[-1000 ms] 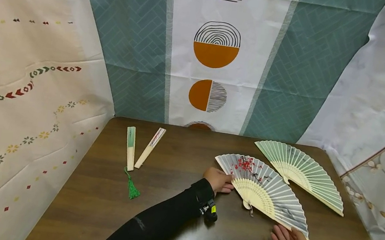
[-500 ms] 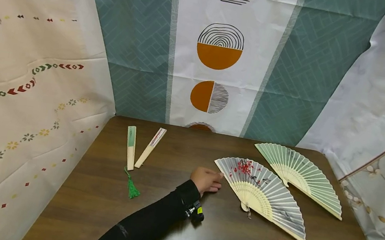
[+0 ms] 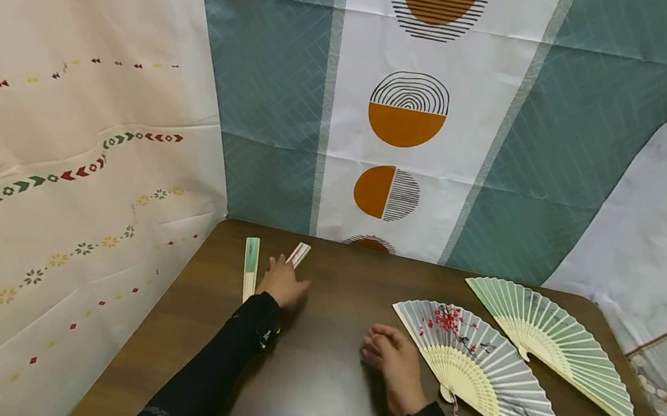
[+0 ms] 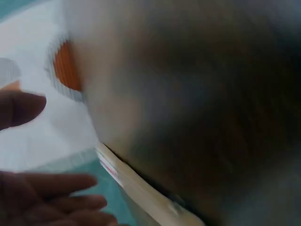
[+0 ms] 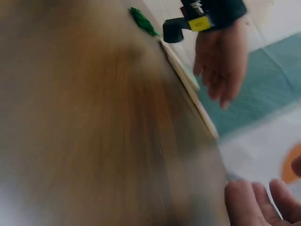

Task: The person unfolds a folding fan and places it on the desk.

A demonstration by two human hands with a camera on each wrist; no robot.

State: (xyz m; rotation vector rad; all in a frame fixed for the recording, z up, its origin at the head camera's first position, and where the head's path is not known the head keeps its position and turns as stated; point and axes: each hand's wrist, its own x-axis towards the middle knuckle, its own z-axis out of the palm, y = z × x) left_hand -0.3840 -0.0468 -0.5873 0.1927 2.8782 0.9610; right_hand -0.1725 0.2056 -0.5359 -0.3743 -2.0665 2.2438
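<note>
Half a second ago I saw the left hand (image 3: pixel 284 283) just beside the grey fan (image 3: pixel 480 371); now it is across the table (image 3: pixel 333 393), over the red-printed folded fan (image 3: pixel 299 254), whose far end shows past the fingers near the table's back edge. The right hand (image 3: pixel 393 362) has swung inward too, from the near side of the grey fan to its left, with nothing in it and its fingers loosely bent. So both hands are off the grey fan, which lies spread where it was left, and my attention goes to the folded pair. From the left wrist I see the thumb well apart from the fingers and the red-printed folded fan outside that gap, so I read no grip on it; that view is smeared, though, and I can't tell whether a fingertip touches it. The green-printed folded fan (image 3: pixel 250 264) lies just left of the hand, and from the right wrist I can pick out its green tassel (image 5: pixel 142 20). The spread green fan (image 3: pixel 557 346) sits behind the grey one, untouched.
</note>
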